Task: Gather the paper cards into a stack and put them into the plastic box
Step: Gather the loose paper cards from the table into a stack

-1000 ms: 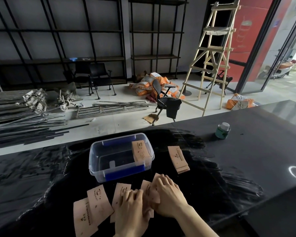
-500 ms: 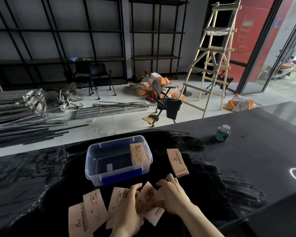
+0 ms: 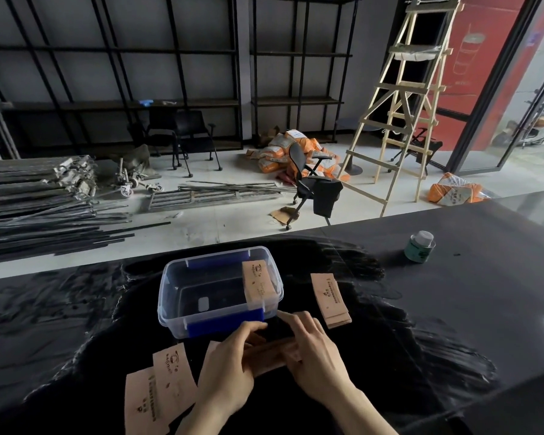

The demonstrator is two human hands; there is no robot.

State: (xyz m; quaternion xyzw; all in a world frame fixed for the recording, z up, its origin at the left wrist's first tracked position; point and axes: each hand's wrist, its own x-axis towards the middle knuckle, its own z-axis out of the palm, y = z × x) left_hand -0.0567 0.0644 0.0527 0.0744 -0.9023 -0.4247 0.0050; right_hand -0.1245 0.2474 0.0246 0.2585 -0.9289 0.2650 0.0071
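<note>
A clear plastic box (image 3: 170, 296) with blue latches stands on the black table, with one stack of tan paper cards (image 3: 258, 282) leaning inside its right end. My left hand (image 3: 230, 368) and my right hand (image 3: 318, 356) together pinch a small bundle of cards (image 3: 267, 356) just in front of the box. Two loose cards (image 3: 170, 375) overlap on the table left of my left hand. Another small stack of cards (image 3: 328, 298) lies right of the box.
A green-labelled can with a white lid (image 3: 419, 247) sits on the black table (image 3: 453, 309) at the far right. Beyond the table's far edge are the floor, a ladder (image 3: 399, 114), chairs and metal bars.
Both hands drew the spread cards together into one bundle and lifted it off the table toward the box. The two cards at the left stayed put.
</note>
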